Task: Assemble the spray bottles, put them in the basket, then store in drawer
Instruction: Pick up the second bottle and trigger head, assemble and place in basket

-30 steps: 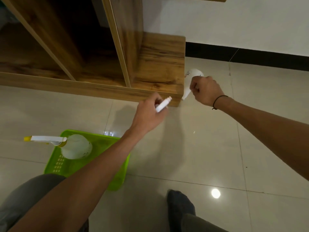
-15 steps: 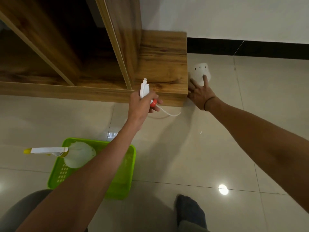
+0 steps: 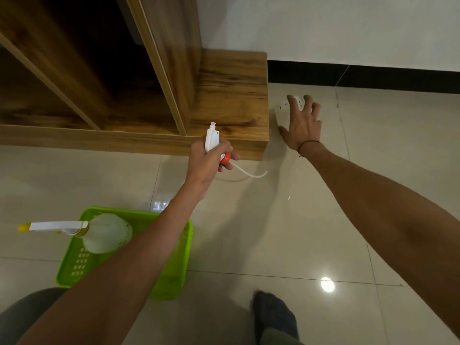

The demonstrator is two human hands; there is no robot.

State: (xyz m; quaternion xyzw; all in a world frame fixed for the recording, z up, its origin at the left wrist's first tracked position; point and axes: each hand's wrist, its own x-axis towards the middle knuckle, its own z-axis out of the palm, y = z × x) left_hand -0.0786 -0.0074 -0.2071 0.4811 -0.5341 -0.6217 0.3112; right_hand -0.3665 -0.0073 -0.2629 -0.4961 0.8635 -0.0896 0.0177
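My left hand is shut on a white spray head with a red collar; its thin white tube curves out to the right above the floor. My right hand lies with fingers spread over a white bottle, which stands on the tiles just right of the wooden cabinet; the hand hides most of the bottle. A green basket sits on the floor at lower left. In it lies an assembled white spray bottle, its yellow-tipped nozzle sticking out over the left rim.
The wooden cabinet with open dark compartments fills the upper left, its low base jutting toward me. A white wall with a black skirting runs behind. My socked foot and knee are at the bottom edge.
My right hand set the white bottle on the floor, let go, and now spreads over it. My left hand turned the spray head upright, so its tube hangs out to the right.
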